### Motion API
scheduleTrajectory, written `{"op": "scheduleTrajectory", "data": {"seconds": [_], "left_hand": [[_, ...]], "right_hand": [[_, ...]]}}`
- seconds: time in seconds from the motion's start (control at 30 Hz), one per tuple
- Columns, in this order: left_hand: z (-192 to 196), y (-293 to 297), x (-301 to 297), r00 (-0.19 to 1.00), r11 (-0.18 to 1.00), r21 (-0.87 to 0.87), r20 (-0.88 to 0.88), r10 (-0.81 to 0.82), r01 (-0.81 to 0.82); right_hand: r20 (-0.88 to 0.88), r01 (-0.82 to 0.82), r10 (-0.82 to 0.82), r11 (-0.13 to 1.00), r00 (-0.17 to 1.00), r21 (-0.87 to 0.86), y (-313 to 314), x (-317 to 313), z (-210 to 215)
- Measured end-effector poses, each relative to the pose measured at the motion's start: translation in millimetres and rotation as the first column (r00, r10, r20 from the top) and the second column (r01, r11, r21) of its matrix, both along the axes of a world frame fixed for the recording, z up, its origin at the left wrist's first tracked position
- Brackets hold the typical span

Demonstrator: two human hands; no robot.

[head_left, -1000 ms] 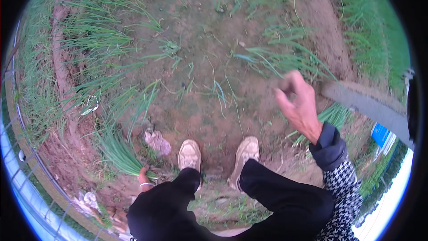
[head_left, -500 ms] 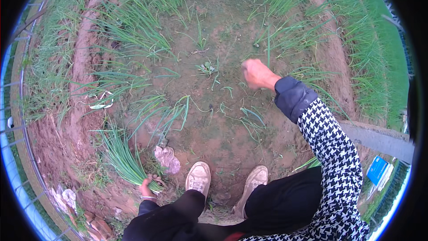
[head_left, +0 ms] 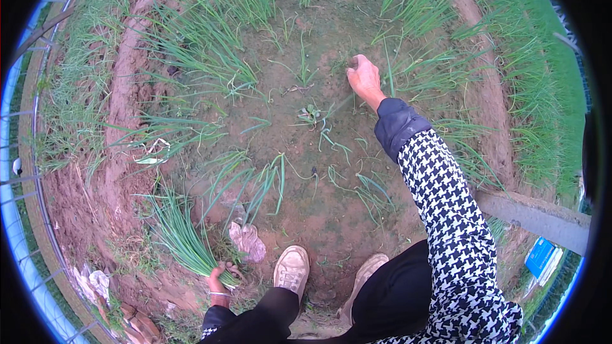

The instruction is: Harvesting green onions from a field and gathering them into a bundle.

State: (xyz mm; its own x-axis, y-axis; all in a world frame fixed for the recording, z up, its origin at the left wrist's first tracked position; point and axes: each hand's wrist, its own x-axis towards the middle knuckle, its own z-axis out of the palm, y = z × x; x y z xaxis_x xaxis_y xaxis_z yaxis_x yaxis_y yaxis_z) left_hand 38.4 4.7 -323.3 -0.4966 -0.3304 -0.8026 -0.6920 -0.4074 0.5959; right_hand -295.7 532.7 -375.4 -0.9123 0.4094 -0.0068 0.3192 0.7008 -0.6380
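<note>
Right hand [head_left: 365, 79] has reached farther, blue package [head_left: 539, 256] unreadable

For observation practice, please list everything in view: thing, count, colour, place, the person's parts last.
Stalk bundle: one, green, lower left
Standing plants: many, green, throughout
Leafy plant: one, green, centre
Soil: one expanse, brown, throughout
Scrap: one, pinkish, left of shoes
Pale litter: several, whitish, left
Slab: one, grey, right
Package: one, blue and white, right
Bricks: several, reddish, lower left
Fence: one, grey, left edge
Shoes: two, beige, lower centre
Trousers: one, black, bottom
Sleeves: two, black-and-white, bottom
Left hand: one, bare, gripping stalk bundle
Right hand: one, bare, upper centre
</note>
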Motion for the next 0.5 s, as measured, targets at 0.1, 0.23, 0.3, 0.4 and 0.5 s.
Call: {"op": "scheduleTrajectory", "data": {"seconds": [0.1, 0.23, 0.3, 0.4, 0.5], "left_hand": [[1.3, 5.6, 2.1, 0.999, 0.999, 0.043, 0.033, 0.029, -0.031], [5.4, 3.8, 4.2, 0.999, 0.996, 0.086, 0.022, 0.038, -0.04], [3.8, 5.8, 1.5, 0.999, 0.998, 0.049, 0.046, 0.028, -0.031], [7.4, 2.9, 5.1, 0.999, 0.999, 0.021, 0.017, 0.036, -0.036], [11.1, 15.8, 6.2, 0.995, 0.992, 0.091, -0.028, 0.091, -0.089]], "right_hand": [[-0.038, -0.044, 0.046, 0.998, 0.998, 0.05, 1.9, -1.1, -9.5], [0.064, -0.061, 0.055, 0.994, 0.996, 0.095, -14.2, 3.1, -4.4], [0.089, -0.093, 0.083, 0.989, 0.993, 0.111, -7.9, 5.9, 2.6], [0.053, -0.163, 0.165, 0.986, 0.985, -0.035, 6.9, 7.5, 21.8], [-0.015, -0.192, 0.191, 0.971, 0.981, -0.141, 15.8, 19.4, 51.9]]}}
